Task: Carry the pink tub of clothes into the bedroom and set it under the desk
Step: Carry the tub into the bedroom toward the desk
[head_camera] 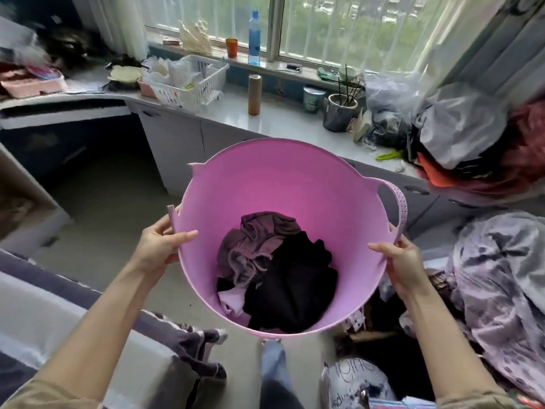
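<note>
The pink tub (274, 178) hangs in the air in front of me, tilted so its inside faces the camera. Dark, mauve and lilac clothes (277, 273) lie bunched at its bottom. My left hand (160, 246) grips the near left rim beside a broken-off handle stub. My right hand (405, 262) grips the near right rim just below the looped pink handle (398, 202). The desk (59, 98) stands at the far left, with a dark open space (97, 160) beneath its top and bare floor leading to it.
A white counter (265, 116) with cabinets runs under the window, holding a white basket (191, 81), a brown bottle (254, 94) and a potted plant (340, 113). Piled bags and clothes (472, 137) fill the right. Bedding (501, 276) lies at right, a bed edge (59, 305) at left.
</note>
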